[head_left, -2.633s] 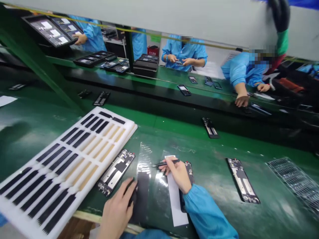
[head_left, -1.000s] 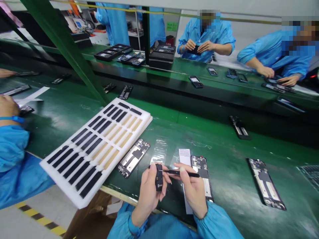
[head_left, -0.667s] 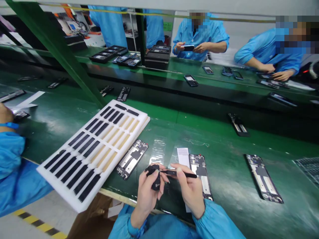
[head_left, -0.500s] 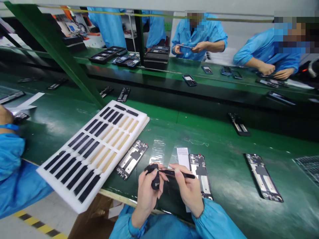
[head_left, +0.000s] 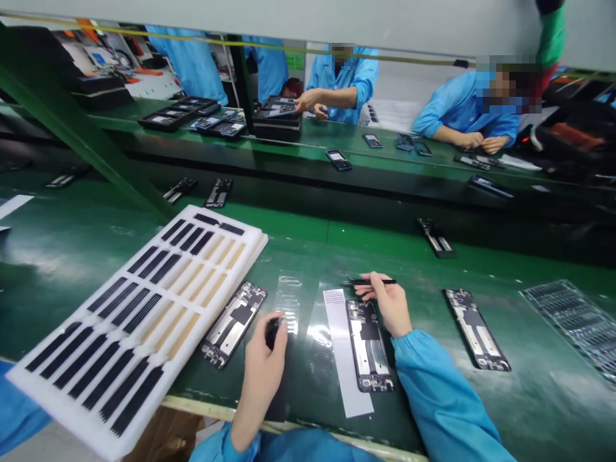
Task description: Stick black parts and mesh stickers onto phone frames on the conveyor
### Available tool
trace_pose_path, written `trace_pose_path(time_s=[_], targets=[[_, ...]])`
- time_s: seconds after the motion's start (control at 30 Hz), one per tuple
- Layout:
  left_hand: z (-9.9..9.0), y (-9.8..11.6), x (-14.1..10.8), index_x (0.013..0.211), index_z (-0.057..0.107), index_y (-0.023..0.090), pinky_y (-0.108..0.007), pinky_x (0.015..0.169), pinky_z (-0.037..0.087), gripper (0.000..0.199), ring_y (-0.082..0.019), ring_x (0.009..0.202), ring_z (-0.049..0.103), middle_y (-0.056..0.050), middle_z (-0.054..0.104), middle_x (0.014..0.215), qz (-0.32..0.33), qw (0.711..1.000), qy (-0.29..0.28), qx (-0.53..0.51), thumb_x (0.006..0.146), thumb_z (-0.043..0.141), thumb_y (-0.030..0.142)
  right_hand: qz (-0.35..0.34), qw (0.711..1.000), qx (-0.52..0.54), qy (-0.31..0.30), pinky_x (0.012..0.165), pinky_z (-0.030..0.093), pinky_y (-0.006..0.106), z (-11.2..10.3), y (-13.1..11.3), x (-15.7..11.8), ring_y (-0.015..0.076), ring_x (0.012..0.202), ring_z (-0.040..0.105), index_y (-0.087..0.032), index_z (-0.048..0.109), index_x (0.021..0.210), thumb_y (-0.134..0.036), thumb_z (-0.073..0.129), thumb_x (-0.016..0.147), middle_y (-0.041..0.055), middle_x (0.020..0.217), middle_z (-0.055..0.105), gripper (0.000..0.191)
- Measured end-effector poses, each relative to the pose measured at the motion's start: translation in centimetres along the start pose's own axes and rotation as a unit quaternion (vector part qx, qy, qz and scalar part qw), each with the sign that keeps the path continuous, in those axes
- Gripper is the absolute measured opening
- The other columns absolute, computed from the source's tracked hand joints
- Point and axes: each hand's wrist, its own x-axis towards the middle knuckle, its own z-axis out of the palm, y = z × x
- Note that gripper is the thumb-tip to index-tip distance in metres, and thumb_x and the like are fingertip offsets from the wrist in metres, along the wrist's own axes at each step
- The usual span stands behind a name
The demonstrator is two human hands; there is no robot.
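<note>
My left hand (head_left: 266, 362) is closed around a small black piece (head_left: 274, 330), mostly hidden by the fingers. Black tweezers (head_left: 368, 282) are pinched in my right hand (head_left: 391, 305), their tips pointing left above the top of a white strip (head_left: 346, 372) with tiny dark marks. Just below that hand lies an opened phone body (head_left: 370, 350), bare board and metal showing, partly over or against the strip. A second opened phone body (head_left: 235, 324) lies left of my left hand. Clear plastic strips (head_left: 289, 289) rest between the two phones.
A white foam tray (head_left: 62, 420) holding black flat strips stands at the left. Another opened phone (head_left: 476, 330) and a clear patterned sheet (head_left: 572, 327) lie to the right. A green post (head_left: 96, 135) slants on the left. People in blue work across the bench.
My hands have moved apart: the right one went up and right with the tweezers, the left down and left with the black piece. The view has shifted, and a co-worker's phone now sits over the black trays.
</note>
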Motion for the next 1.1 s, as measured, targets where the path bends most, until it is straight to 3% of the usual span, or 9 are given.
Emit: trace_pose_path(time_s=[0.1,0.2,0.27,0.37,0.43,0.7,0.87,1.1], targets=[[0.6,0.1,0.4,0.107,0.071,0.025,-0.034,0.086,0.051,0.022,-0.025,0.099,0.067,-0.006,0.073,0.108,0.08,0.985,-0.098,0.117,0.088,0.061,0.023,0.011,0.998,-0.002,-0.063,0.05,0.057,0.026,0.6,0.4,0.3,0.0175,0.056,0.072,-0.014,0.068,0.087,-0.069,0.067,0.08,0.0101,0.069,0.077,0.055],[1.9,0.2,0.9,0.123,0.067,0.029,-0.035,0.085,0.051,0.049,-0.027,0.112,0.064,-0.004,0.067,0.13,0.145,0.949,-0.176,0.216,0.083,0.053,0.005,0.022,0.991,-0.011,-0.134,0.05,0.057,0.026,0.8,0.2,0.5,0.0166,0.052,0.07,-0.014,0.068,0.082,-0.07,0.069,0.077,0.0082,0.065,0.076,0.056],[3.1,0.3,1.2,0.134,0.06,0.028,-0.033,0.075,0.054,0.063,-0.027,0.115,0.063,-0.003,0.054,0.149,0.222,0.881,-0.221,0.355,0.081,0.046,-0.002,0.025,0.985,-0.018,-0.169,0.048,0.057,0.026,0.7,0.0,0.6,0.0158,0.049,0.069,-0.015,0.068,0.08,-0.07,0.069,0.077,0.0065,0.063,0.075,0.055],[4.9,0.4,1.3,0.145,0.048,0.022,-0.031,0.064,0.056,0.072,-0.024,0.107,0.065,-0.003,0.037,0.161,0.327,0.725,-0.253,0.551,0.079,0.041,-0.006,0.024,0.979,-0.027,-0.201,0.048,0.056,0.025,0.3,0.1,0.8,0.0153,0.049,0.069,-0.015,0.068,0.08,-0.069,0.067,0.079,0.0054,0.063,0.075,0.054],[5.8,0.4,1.4,0.146,0.047,0.019,-0.032,0.063,0.058,0.071,-0.024,0.101,0.066,-0.004,0.034,0.162,0.346,0.68,-0.256,0.593,0.079,0.042,-0.005,0.021,0.976,-0.033,-0.215,0.049,0.057,0.026,0.0,0.2,0.8,0.0156,0.05,0.069,-0.015,0.068,0.08,-0.069,0.065,0.081,0.0056,0.063,0.075,0.054],[7.0,0.1,1.6,0.147,0.048,0.015,-0.031,0.06,0.059,0.071,-0.023,0.094,0.067,-0.005,0.042,0.157,0.338,0.654,-0.252,0.628,0.079,0.042,-0.005,-0.002,0.968,-0.047,-0.248,0.053,0.058,0.025,-0.4,0.4,1.0,0.0149,0.054,0.068,-0.017,0.072,0.083,-0.062,0.062,0.087,0.0031,0.064,0.073,0.047],[7.0,0.0,1.6,0.147,0.048,0.016,-0.031,0.059,0.059,0.072,-0.023,0.092,0.066,-0.008,0.045,0.155,0.333,0.656,-0.255,0.627,0.078,0.044,-0.005,-0.018,0.964,-0.05,-0.262,0.056,0.059,0.026,-0.8,0.4,1.0,0.0149,0.057,0.068,-0.018,0.074,0.08,-0.058,0.065,0.087,0.0035,0.074,0.074,0.042],[6.9,-0.3,1.5,0.149,0.045,0.013,-0.033,0.059,0.059,0.07,-0.025,0.093,0.066,-0.009,0.043,0.156,0.341,0.66,-0.25,0.621,0.08,0.042,-0.004,-0.024,0.96,-0.058,-0.273,0.056,0.058,0.026,-1.1,0.1,1.1,0.0148,0.055,0.067,-0.019,0.075,0.081,-0.056,0.064,0.088,0.003,0.071,0.073,0.04]])
